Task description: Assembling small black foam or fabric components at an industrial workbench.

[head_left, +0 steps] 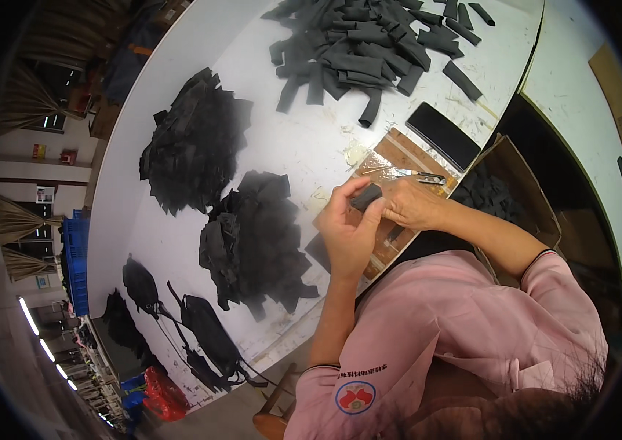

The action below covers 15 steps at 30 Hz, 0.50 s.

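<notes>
Over a brown board [399, 147] at the table's near edge, both hands are together on a small black fabric piece [366, 196]. My left hand [347, 224] grips it between thumb and fingers. My right hand [412, 204] is closed at the piece's right side, its fingertips bent against it and partly hidden. Just beyond the right hand lies a small metal tool [425, 176], perhaps snips, near a shiny patch on the board. Another dark piece [318, 251] lies beside the left wrist.
Black tubular pieces [358, 51] are heaped at the far side. Two piles of flat black pieces [197, 139] [252, 238] lie leftward. A phone [443, 136] sits beyond the board. An open cardboard box [520, 183] with dark pieces stands right. Black bags [208, 326] lie at near left.
</notes>
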{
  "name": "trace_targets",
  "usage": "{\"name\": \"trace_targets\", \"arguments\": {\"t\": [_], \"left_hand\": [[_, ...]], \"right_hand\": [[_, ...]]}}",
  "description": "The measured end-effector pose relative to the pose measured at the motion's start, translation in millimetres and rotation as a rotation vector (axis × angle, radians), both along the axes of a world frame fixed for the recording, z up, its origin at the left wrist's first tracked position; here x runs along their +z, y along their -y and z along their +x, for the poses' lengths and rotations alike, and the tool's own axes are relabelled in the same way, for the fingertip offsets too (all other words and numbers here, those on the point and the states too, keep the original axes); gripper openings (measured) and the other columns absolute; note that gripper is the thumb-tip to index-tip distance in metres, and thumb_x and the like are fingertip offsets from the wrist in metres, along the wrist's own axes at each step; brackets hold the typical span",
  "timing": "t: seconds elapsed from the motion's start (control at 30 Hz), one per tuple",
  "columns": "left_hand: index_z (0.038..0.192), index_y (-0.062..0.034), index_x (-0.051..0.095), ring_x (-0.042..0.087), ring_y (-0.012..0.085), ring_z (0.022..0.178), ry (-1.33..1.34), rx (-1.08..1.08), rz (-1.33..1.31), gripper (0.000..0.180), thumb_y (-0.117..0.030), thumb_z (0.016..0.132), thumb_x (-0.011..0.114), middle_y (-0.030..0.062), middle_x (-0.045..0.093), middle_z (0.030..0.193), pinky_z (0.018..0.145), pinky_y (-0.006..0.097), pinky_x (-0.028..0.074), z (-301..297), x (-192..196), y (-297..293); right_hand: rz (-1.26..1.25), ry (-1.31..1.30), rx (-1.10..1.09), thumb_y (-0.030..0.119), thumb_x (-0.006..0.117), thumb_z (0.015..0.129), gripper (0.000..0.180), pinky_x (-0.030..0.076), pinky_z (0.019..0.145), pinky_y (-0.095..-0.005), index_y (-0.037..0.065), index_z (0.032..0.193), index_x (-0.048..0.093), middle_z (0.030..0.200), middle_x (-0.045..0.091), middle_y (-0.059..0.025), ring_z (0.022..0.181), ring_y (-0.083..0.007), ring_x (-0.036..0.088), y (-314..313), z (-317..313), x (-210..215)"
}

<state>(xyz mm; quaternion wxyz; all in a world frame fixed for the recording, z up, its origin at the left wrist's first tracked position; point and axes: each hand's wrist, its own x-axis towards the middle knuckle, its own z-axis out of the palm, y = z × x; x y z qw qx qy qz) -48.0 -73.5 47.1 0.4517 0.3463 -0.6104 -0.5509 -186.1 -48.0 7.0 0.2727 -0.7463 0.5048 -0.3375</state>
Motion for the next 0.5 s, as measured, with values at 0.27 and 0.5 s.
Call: {"name": "trace_targets", "arguments": {"t": [0.27, 0.5], "left_hand": [[0.079, 0.0044, 0.059, 0.053, 0.0108, 0.066, -0.051, 0.024, -0.015, 0.009, -0.003, 0.074, 0.062, 0.0081, 0.057, 0.079, 0.061, 0.021, 0.043, 4, 14, -2], [0.081, 0.0054, 0.058, 0.054, 0.0094, 0.065, 0.098, -0.014, -0.137, 0.01, -0.002, 0.074, 0.062, 0.0079, 0.057, 0.08, 0.056, 0.019, 0.042, 7, 7, 4]], "right_hand": [[0.043, -0.009, 0.041, 0.028, 0.048, 0.083, 0.03, 0.041, 0.054, -0.0416, 0.0, 0.073, 0.051, 0.064, 0.053, -0.0179, 0.06, -0.0368, 0.051, 4, -1, 12], [-0.064, 0.011, -0.069, 0.028, 0.048, 0.083, 0.027, 0.041, 0.053, -0.0403, 0.002, 0.075, 0.052, 0.064, 0.054, -0.0148, 0.059, -0.0348, 0.053, -3, 10, -16]]}}
